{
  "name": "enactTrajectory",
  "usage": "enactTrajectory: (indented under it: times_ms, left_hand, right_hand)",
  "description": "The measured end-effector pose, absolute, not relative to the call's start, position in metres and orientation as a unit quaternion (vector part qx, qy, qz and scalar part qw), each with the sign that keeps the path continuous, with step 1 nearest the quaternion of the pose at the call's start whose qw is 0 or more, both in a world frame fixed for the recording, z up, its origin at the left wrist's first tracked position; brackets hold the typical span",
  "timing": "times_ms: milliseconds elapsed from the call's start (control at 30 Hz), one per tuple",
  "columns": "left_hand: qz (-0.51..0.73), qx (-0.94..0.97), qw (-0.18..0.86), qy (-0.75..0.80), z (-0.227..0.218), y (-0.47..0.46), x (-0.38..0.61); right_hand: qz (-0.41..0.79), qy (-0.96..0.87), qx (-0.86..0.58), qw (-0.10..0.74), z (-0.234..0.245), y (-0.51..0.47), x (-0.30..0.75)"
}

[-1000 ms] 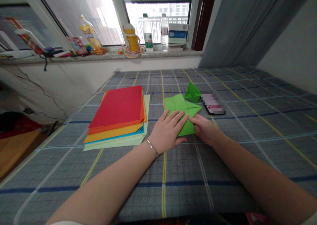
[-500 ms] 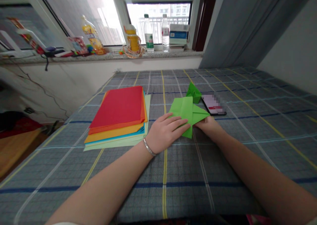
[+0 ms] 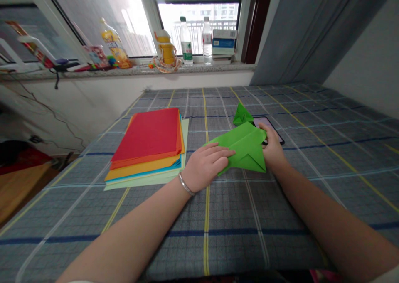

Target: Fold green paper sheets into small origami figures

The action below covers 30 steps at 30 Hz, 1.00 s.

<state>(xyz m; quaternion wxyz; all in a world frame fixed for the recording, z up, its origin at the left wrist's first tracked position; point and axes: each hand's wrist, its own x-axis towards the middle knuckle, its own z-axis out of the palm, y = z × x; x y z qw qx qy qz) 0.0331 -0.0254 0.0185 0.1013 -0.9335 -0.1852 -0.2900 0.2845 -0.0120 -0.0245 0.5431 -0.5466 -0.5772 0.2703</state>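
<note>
A sheet of folded green paper (image 3: pixel 245 148) lies across the table in front of me, with diagonal creases and a pointed lower right corner. My left hand (image 3: pixel 208 162) rests flat on its left part, fingers stretched out over the top; the thumb is hidden. At the upper right edge, my right hand (image 3: pixel 272 148) pinches the paper between thumb and fingers, and that edge curls up. Just behind stands a small folded green paper piece (image 3: pixel 241 116) with a peaked top. The phone (image 3: pixel 276 130) beside it is partly covered by my right hand.
To the left lies a stack of coloured paper (image 3: pixel 149 133), red on top. A plaid cloth (image 3: pixel 230 216) covers the table. Along the windowsill (image 3: pixel 205 68) stand a yellow cup (image 3: pixel 167 52), several bottles and a blue-and-white box (image 3: pixel 223 44).
My right hand has moved up and to the right with the paper's edge. The paper has turned or shifted, showing a different face. My left hand has barely moved.
</note>
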Motion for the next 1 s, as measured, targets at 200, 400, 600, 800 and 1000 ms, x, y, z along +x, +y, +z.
enactTrajectory:
  times_ms: [200,400,600,800,1000]
  left_hand:
    - [-0.310,-0.926,0.030,-0.212,0.017,-0.019,0.027]
    - [-0.384,-0.860,-0.064,-0.330,0.016,-0.014,0.024]
    - [-0.447,-0.779,-0.114,-0.424,0.009,-0.004,0.022]
    - [-0.459,-0.728,-0.138,-0.490,0.002,0.009,0.021]
    - [-0.328,-0.797,-0.129,-0.490,-0.008,0.020,0.011]
  right_hand:
    - [0.122,-0.613,-0.570,0.533,-0.016,-0.013,0.296]
    - [0.139,-0.599,-0.551,0.565,-0.019,-0.007,0.300]
    - [0.246,-0.547,-0.570,0.561,-0.017,-0.010,0.294]
    - [0.399,-0.498,-0.554,0.535,-0.011,-0.015,0.287]
    - [0.401,-0.542,-0.597,0.435,-0.022,-0.010,0.295]
